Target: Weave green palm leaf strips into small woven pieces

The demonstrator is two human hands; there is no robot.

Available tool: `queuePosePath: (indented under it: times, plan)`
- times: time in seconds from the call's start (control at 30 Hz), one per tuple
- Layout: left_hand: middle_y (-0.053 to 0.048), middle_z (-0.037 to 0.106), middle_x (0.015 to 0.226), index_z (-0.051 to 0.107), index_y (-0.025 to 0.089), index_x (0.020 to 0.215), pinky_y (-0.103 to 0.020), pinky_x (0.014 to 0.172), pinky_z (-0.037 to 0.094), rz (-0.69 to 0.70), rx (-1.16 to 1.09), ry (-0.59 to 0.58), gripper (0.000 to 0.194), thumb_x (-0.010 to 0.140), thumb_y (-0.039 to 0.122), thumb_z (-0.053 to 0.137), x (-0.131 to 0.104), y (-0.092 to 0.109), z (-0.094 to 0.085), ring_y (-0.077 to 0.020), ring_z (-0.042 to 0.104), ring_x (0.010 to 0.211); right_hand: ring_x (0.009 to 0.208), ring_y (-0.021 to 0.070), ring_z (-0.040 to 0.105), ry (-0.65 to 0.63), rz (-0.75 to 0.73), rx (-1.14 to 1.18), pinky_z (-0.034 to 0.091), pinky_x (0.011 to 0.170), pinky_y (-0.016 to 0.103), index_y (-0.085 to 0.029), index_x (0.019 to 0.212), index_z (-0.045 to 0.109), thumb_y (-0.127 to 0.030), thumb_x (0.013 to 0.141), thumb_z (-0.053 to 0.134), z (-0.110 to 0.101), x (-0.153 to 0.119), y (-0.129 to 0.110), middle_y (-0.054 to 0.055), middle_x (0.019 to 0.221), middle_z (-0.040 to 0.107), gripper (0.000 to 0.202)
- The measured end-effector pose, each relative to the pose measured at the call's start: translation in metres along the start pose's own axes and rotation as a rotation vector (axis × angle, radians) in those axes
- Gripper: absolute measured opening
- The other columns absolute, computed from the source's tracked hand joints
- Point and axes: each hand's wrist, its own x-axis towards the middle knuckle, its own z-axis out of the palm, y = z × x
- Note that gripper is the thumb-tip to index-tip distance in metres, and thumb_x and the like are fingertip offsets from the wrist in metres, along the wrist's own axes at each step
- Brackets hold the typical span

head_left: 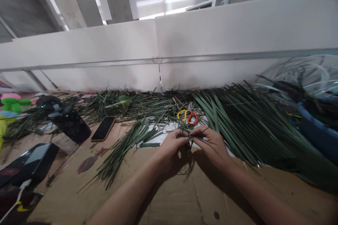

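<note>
The left hand and right hand meet over the far part of the cardboard, thumbs and fingers pinched close together on a thin leaf strip whose loose ends hang below the fingers. Just beyond the fingertips lie scissors with one yellow and one red handle, leaving little room on that side; farther back, a litter of leaf scraps runs up to the white panel. A big pile of long leaves crowds the right side, while a bundle of cut strips lies left of the left hand, across the cardboard's far edge. The widest room for moving is over the cardboard nearer the person. The forearms run off the bottom, the blue tub is cut off at right, and the exact hold is hard to make out, partly covered by the fingers.
</note>
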Motion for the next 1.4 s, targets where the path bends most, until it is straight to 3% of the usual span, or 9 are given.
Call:
queuePosePath:
  times: [0.13,0.23,0.37,0.5,0.63,0.93,1.23,1.4]
  plan:
    - [0.001,0.058,0.078,0.056,0.021,0.087,-0.020,0.056,0.040,-0.057,-0.150,-0.015,0.030,0.075,0.036,0.079,-0.014,0.008,0.007,-0.0092,0.052,0.063,0.082,0.0244,0.068,-0.017,-0.051,-0.016,0.053,0.076,0.037,-0.025,0.087,0.073,-0.031,0.085,0.069,-0.003,-0.001,0.002,0.004,0.085,0.073,0.008]
    - [0.003,0.057,0.076,0.056,0.023,0.094,-0.024,0.061,0.045,-0.090,-0.085,-0.072,0.037,0.076,0.042,0.082,-0.019,0.009,0.008,-0.0096,0.052,0.060,0.081,0.0244,0.068,-0.032,-0.069,-0.050,0.052,0.075,0.037,-0.025,0.086,0.073,-0.031,0.085,0.069,-0.005,-0.001,0.003,0.004,0.085,0.073,0.008]
    - [0.003,0.055,0.069,0.056,0.021,0.091,-0.024,0.057,0.043,-0.003,0.061,-0.075,0.032,0.074,0.029,0.082,-0.011,0.003,0.003,-0.0099,0.051,0.055,0.083,0.0251,0.069,-0.054,-0.028,-0.042,0.052,0.076,0.037,-0.025,0.087,0.075,-0.032,0.083,0.071,-0.005,0.001,0.000,0.004,0.086,0.075,0.009]
    - [0.003,0.055,0.070,0.055,0.021,0.091,-0.028,0.057,0.047,-0.005,-0.007,-0.089,0.031,0.074,0.027,0.081,-0.005,0.000,0.000,-0.0110,0.051,0.055,0.083,0.0256,0.071,-0.063,0.125,0.116,0.054,0.077,0.037,-0.023,0.086,0.074,-0.034,0.076,0.078,-0.003,0.003,-0.007,0.005,0.086,0.076,0.015]
    - [0.002,0.055,0.072,0.056,0.020,0.087,-0.025,0.057,0.044,0.016,-0.028,-0.073,0.031,0.071,0.023,0.082,-0.003,0.000,-0.001,-0.0100,0.051,0.057,0.082,0.0249,0.072,-0.090,0.249,0.258,0.055,0.072,0.036,-0.023,0.090,0.073,-0.030,0.076,0.076,-0.002,0.002,-0.010,0.006,0.092,0.077,0.016]
    - [0.002,0.054,0.072,0.057,0.020,0.083,-0.022,0.057,0.039,0.044,0.023,-0.021,0.027,0.069,0.016,0.079,0.004,-0.006,-0.003,-0.0092,0.051,0.058,0.080,0.0253,0.073,-0.120,0.232,0.267,0.057,0.075,0.038,-0.023,0.083,0.072,-0.034,0.073,0.079,0.000,0.006,-0.004,0.006,0.084,0.077,0.016]
    - [0.001,0.055,0.075,0.060,0.019,0.086,-0.022,0.057,0.041,0.036,-0.014,-0.010,0.022,0.071,0.019,0.077,-0.002,0.002,0.002,-0.0099,0.051,0.062,0.083,0.0234,0.069,-0.056,-0.025,-0.124,0.053,0.076,0.035,-0.024,0.088,0.071,-0.027,0.086,0.064,-0.003,0.000,-0.005,0.003,0.085,0.074,0.008]
    - [0.001,0.056,0.079,0.062,0.023,0.095,-0.023,0.059,0.045,-0.051,-0.131,-0.042,0.023,0.076,0.026,0.076,-0.011,0.005,0.005,-0.0113,0.053,0.065,0.083,0.0235,0.068,-0.045,-0.189,-0.267,0.052,0.077,0.036,-0.025,0.091,0.068,-0.020,0.089,0.058,-0.004,-0.002,-0.004,0.004,0.088,0.071,0.011]
